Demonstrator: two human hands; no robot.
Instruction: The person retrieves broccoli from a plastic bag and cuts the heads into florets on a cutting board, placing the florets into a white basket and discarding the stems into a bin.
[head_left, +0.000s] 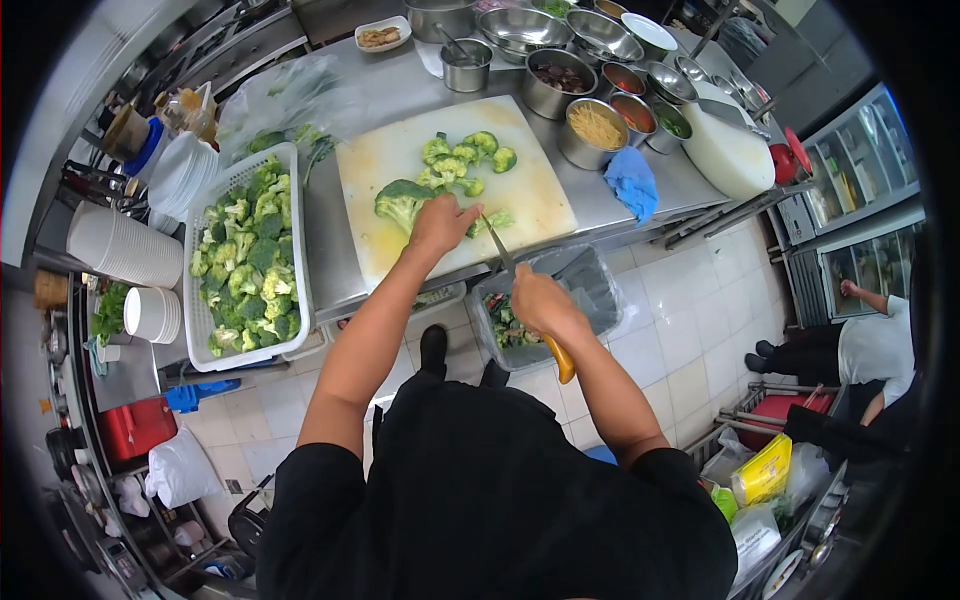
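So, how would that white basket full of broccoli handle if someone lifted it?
The white basket looks like molded plastic, so probably stiff. It's likely fairly heavy, being piled with broccoli florets. Those look loose, so some might tumble if it tilts.

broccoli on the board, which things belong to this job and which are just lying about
In use: broccoli head; knife in right hand; left hand; cutting board; likely floret basket
Apparently lying about: blue cloth; stacked white bowls

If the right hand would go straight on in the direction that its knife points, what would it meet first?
The knife in the right hand leads. Its tip is close to the left hand, which probably comes first, with broccoli florets just beyond; depth is unclear there.
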